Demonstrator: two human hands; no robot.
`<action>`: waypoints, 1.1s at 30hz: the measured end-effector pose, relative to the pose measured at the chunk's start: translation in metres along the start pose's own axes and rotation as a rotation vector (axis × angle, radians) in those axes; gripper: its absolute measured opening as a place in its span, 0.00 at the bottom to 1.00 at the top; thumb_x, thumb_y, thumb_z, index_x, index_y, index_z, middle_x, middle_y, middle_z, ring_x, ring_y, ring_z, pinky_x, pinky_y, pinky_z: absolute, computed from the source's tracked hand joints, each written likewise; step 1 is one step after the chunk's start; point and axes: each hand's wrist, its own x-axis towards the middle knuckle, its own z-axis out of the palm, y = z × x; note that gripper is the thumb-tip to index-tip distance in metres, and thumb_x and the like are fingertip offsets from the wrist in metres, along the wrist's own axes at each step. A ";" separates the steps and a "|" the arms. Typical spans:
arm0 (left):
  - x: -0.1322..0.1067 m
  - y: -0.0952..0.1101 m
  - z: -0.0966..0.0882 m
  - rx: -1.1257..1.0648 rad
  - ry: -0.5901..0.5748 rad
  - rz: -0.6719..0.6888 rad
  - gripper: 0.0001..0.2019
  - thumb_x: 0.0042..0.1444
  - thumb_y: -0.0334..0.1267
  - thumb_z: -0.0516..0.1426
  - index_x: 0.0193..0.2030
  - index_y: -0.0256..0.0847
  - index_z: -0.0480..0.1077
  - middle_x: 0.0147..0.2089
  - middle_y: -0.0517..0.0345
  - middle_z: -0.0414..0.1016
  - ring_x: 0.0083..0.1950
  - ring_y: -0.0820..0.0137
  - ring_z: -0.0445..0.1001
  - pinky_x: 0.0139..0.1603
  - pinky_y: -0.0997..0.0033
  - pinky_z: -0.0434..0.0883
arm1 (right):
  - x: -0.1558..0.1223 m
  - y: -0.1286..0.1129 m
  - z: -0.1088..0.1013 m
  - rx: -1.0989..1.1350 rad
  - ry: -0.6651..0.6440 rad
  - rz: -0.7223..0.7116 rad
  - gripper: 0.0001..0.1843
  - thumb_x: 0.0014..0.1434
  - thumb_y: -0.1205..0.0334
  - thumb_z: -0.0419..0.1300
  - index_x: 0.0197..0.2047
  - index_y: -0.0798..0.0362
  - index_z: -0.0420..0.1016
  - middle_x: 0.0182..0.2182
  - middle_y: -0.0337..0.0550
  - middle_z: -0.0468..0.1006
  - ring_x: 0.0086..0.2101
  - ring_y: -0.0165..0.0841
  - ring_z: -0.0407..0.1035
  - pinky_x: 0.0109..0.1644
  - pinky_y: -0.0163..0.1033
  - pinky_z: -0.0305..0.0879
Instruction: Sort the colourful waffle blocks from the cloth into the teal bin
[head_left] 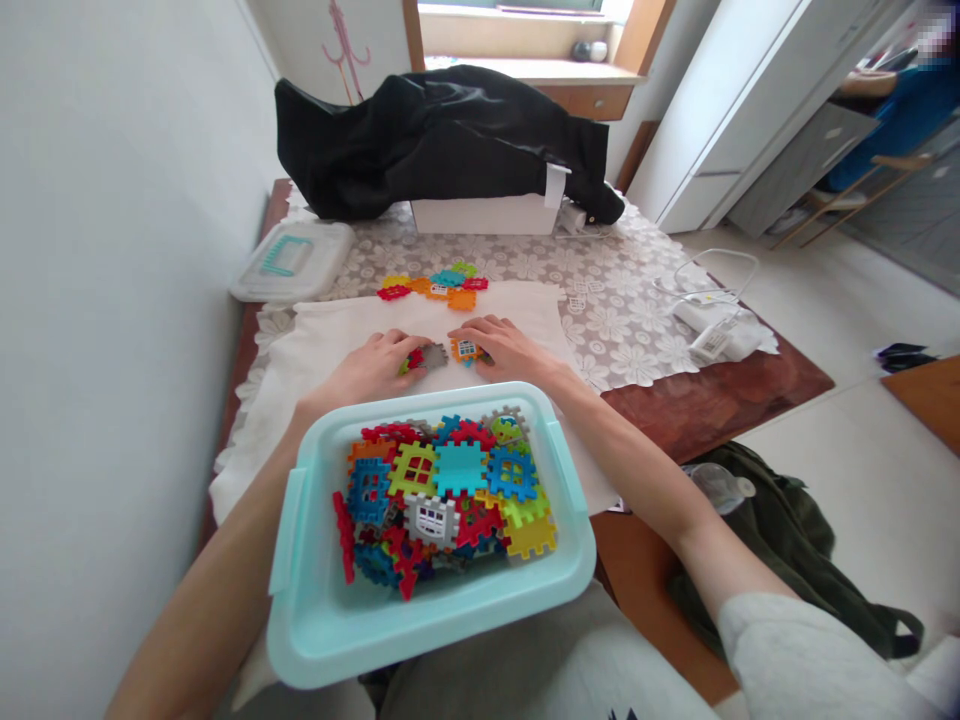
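Many toothed tiles (461, 468) in a turquoise bin (319, 630), both hands (369, 366) (506, 350) apart beyond it, each with other tiles (434, 356) in grip

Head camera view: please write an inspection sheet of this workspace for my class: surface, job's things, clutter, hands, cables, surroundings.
Surface: plain white cloth over a floral-patterned tablecloth on a reddish-brown table.
Job's things: pale turquoise plastic tub of multicoloured notched plastic tiles; cluster of coloured tiles farther back.
Clutter: translucent plastic lid, left; glossy black cover over a white box, far side.
Hands: left hand at red, green and grey tiles; right hand at an orange tile with a white window; grip unclear.
Cables: thin white cable looping at the table's right.
Surroundings: tall white cabinet and dark green fabric bag, right.
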 end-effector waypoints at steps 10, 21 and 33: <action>0.008 0.008 0.021 0.004 0.178 0.026 0.38 0.69 0.62 0.63 0.80 0.48 0.70 0.75 0.40 0.75 0.75 0.40 0.71 0.76 0.37 0.69 | 0.005 0.000 0.007 -0.059 0.047 0.016 0.27 0.76 0.58 0.66 0.76 0.43 0.77 0.63 0.53 0.81 0.63 0.51 0.70 0.72 0.61 0.68; 0.010 0.000 0.031 -0.028 0.254 0.034 0.23 0.67 0.57 0.64 0.60 0.45 0.81 0.63 0.40 0.81 0.67 0.40 0.75 0.70 0.36 0.71 | 0.010 0.001 0.017 -0.063 0.108 0.067 0.15 0.71 0.58 0.70 0.58 0.50 0.81 0.56 0.53 0.83 0.57 0.50 0.72 0.66 0.57 0.68; 0.006 0.001 0.028 -0.034 0.222 0.075 0.29 0.73 0.60 0.59 0.73 0.48 0.76 0.63 0.41 0.79 0.65 0.42 0.76 0.70 0.41 0.74 | 0.009 0.003 0.019 -0.002 0.173 0.038 0.16 0.73 0.57 0.69 0.62 0.47 0.82 0.56 0.51 0.82 0.58 0.48 0.75 0.66 0.53 0.73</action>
